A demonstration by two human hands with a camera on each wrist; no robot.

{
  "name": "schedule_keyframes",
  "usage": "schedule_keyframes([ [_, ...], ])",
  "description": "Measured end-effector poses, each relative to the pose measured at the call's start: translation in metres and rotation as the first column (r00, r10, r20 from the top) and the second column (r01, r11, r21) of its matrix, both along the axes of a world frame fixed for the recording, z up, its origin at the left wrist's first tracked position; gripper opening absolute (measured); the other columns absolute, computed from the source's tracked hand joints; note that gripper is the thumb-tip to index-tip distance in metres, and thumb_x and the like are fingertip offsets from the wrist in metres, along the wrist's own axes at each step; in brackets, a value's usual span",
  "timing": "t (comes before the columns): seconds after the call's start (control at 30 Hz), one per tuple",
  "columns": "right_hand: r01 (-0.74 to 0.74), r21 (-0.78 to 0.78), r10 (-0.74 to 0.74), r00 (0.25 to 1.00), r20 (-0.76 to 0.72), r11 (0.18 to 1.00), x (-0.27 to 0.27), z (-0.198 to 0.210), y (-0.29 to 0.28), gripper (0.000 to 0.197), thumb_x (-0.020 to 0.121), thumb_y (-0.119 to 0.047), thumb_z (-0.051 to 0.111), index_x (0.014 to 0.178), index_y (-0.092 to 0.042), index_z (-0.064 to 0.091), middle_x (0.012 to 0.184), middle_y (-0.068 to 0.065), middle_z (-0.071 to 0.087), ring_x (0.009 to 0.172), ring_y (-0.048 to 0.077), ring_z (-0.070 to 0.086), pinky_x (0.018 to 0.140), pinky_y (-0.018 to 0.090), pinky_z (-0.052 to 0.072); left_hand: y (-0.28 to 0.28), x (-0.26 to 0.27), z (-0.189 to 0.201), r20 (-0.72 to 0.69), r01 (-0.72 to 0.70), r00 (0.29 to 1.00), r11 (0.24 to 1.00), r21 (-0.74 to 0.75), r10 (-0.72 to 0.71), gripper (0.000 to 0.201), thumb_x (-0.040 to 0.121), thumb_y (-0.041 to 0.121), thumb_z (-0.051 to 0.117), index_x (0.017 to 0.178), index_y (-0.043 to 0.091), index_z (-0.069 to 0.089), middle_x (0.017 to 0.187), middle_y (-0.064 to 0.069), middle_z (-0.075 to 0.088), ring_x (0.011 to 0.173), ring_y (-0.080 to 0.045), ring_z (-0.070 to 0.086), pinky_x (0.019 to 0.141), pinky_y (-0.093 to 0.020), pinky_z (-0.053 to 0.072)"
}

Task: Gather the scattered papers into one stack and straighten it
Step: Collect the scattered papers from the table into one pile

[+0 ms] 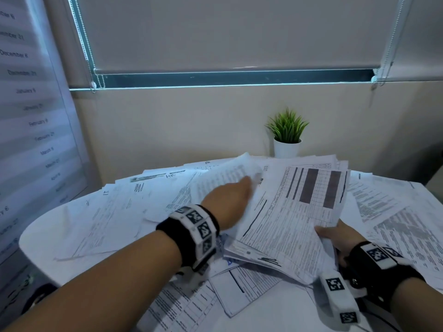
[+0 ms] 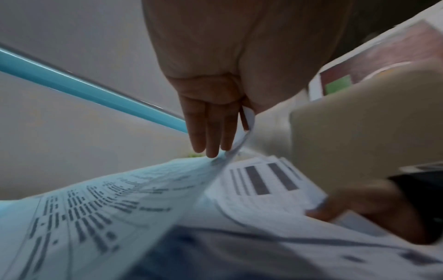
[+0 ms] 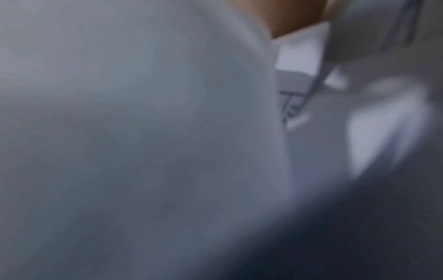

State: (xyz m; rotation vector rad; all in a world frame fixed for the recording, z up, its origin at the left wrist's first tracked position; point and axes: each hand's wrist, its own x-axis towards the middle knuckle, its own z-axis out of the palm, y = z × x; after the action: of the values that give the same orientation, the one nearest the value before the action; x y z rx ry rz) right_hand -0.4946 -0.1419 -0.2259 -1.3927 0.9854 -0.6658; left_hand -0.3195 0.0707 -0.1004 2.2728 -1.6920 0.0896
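left hand point(image 1: 227, 200) pinches a sheet point(image 1: 223, 178) near the desk's far edge; right hand point(image 1: 335, 236) grips the stack point(image 1: 294, 219) just to its right, long axis running away from the person; so the sheet goes rightward

The papers point(image 1: 294, 212) were thin matt white sheets printed in black and grey, limp enough to curl. The worktop point(image 1: 48, 236) looked smooth and white, the plant pot point(image 1: 286, 148) smooth and white, the blind point(image 1: 227, 32) matt cloth, and both wristbands point(image 1: 189, 231) black fabric.
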Motion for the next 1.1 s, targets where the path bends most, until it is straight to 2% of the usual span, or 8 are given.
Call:
schedule_keyframes([
  [0.3, -0.067, -0.022, 0.067, 0.998, -0.012, 0.998, -0.005, 0.011, 0.008, 0.032, 0.091, 0.006, 0.051, 0.120, -0.007, 0.054, 0.102, 0.022, 0.065, 0.091, 0.035, 0.062, 0.073, 0.042, 0.052, -0.028, -0.063, -0.036, 0.096, 0.387, 0.902, 0.886, 0.256, -0.422, 0.006, 0.101, 0.014, 0.042, 0.105, 0.011, 0.044, 0.069, 0.000, 0.045, 0.060, -0.021, 0.047, 0.054, -0.029, 0.037],
  [0.43, -0.098, -0.007, 0.098, 0.994, -0.040, 0.995, -0.008, 0.003, 0.002, 0.045, 0.084, -0.019, 0.065, 0.127, -0.021, 0.056, 0.117, 0.018, 0.067, 0.100, 0.036, 0.066, 0.089, 0.055, 0.052, -0.023, -0.051, -0.031, -0.121, 0.404, 0.915, 0.877, 0.261, -0.386, 0.033, 0.103, 0.042, 0.037, 0.120, 0.019, 0.055, 0.115, -0.003, 0.065, 0.107, -0.022, 0.059, 0.103, -0.042, 0.037],
  [0.53, -0.127, -0.045, 0.123, 0.989, -0.086, 0.991, -0.011, 0.021, 0.015, 0.034, 0.095, -0.021, 0.055, 0.129, -0.018, 0.051, 0.119, 0.014, 0.063, 0.091, 0.026, 0.061, 0.070, 0.031, 0.050, -0.023, -0.017, -0.023, -0.165, 0.179, 0.972, 0.983, 0.042, -0.170, 0.041, 0.100, 0.047, 0.041, 0.137, 0.030, 0.047, 0.155, 0.003, 0.034, 0.146, -0.016, 0.025, 0.121, -0.053, 0.007],
  [0.67, -0.040, -0.003, 0.040, 0.996, -0.085, 0.999, -0.021, 0.056, 0.041, 0.017, 0.100, -0.017, 0.044, 0.115, -0.023, 0.040, 0.106, 0.008, 0.050, 0.081, 0.018, 0.050, 0.069, 0.024, 0.036, -0.021, 0.032, -0.024, -0.467, -0.218, 0.848, 0.968, 0.125, 0.252, 0.091, 0.088, 0.047, 0.065, 0.156, 0.022, 0.010, 0.157, -0.014, 0.029, 0.128, -0.026, 0.049, 0.107, -0.040, 0.041],
  [0.8, 0.024, 0.143, -0.014, 0.998, -0.069, 0.989, -0.025, 0.064, 0.040, 0.029, 0.103, -0.020, 0.038, 0.128, -0.009, 0.047, 0.125, 0.020, 0.057, 0.105, 0.030, 0.057, 0.074, 0.023, 0.036, -0.024, 0.037, -0.040, -0.758, -0.023, 0.619, 0.969, 0.245, 0.206, 0.069, 0.077, 0.046, 0.074, 0.136, 0.020, 0.047, 0.117, -0.016, 0.069, 0.076, -0.026, 0.067, 0.068, -0.036, 0.057],
  [0.93, -0.082, 0.273, 0.028, 0.980, 0.194, 0.958, -0.022, 0.061, 0.047, 0.053, 0.093, -0.059, 0.037, 0.094, -0.015, 0.067, 0.079, 0.016, 0.073, 0.064, 0.031, 0.071, 0.047, 0.033, 0.056, -0.022, 0.018, -0.042, -0.757, -0.116, 0.647, 0.993, 0.021, 0.092, 0.047, 0.090, 0.013, 0.066, 0.130, 0.019, 0.042, 0.110, -0.008, 0.063, 0.077, -0.013, 0.061, 0.050, -0.012, 0.049],
  [1.03, -0.096, 0.216, 0.081, 0.994, 0.079, 0.972, -0.027, 0.042, 0.040, 0.045, 0.079, -0.046, 0.070, 0.106, -0.010, 0.066, 0.085, 0.018, 0.073, 0.065, 0.025, 0.067, 0.055, 0.029, 0.056, -0.019, 0.015, -0.042, -0.760, -0.073, 0.650, 0.996, -0.042, 0.016, 0.042, 0.095, 0.015, 0.061, 0.132, 0.022, 0.042, 0.108, 0.001, 0.063, 0.083, -0.009, 0.061, 0.054, -0.013, 0.050],
  [1.1, -0.035, 0.181, 0.038, 0.999, -0.011, 0.983, -0.027, 0.019, 0.022, 0.081, 0.047, -0.047, 0.091, 0.110, -0.005, 0.064, 0.087, 0.020, 0.073, 0.073, 0.028, 0.068, 0.070, 0.050, 0.059, -0.015, 0.017, -0.031, -0.683, -0.017, 0.731, 1.000, -0.021, -0.002, 0.033, 0.100, 0.031, 0.052, 0.132, 0.022, 0.046, 0.113, 0.004, 0.064, 0.097, -0.013, 0.064, 0.076, -0.025, 0.054],
])
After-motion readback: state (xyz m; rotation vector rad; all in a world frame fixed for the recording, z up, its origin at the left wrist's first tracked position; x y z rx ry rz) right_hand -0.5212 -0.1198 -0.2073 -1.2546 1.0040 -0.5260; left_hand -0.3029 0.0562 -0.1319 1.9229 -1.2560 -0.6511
